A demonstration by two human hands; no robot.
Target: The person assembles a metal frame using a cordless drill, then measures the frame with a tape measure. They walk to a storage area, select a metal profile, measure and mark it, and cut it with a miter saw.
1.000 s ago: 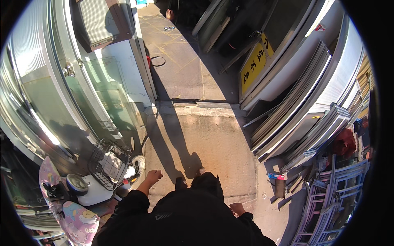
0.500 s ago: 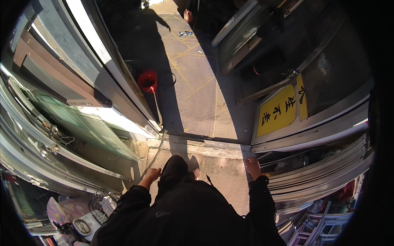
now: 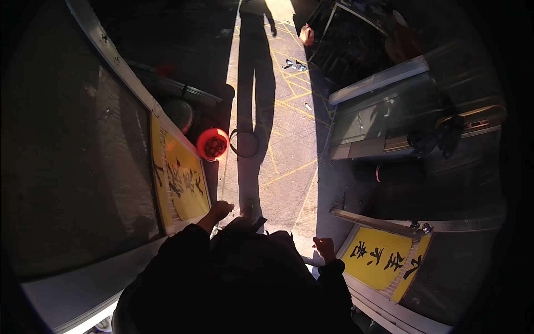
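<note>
My left hand (image 3: 221, 210) hangs loosely curled beside a yellow panel with black writing (image 3: 186, 181) on the left glass door, touching nothing. Lower on the right, my right hand (image 3: 324, 247) is also curled, near another yellow panel (image 3: 378, 256) on the right door. Nothing shows in either hand. Past my left hand, a red bucket (image 3: 201, 146) with dark reddish contents stands on the floor next to a dark ring-shaped object (image 3: 235, 146).
Door handles (image 3: 421, 227) stick out on the right. Framed glass (image 3: 378, 119) lies beyond. Yellow lines cross the sunlit floor (image 3: 295, 183), where small tools (image 3: 293, 65) lie. What looks like another person's hand (image 3: 306, 34) shows at the far right of the strip.
I have moved forward over the sill into the doorway. The bucket, tools and door panels appear nearer. Both hands have swung, staying curled and showing nothing in them.
</note>
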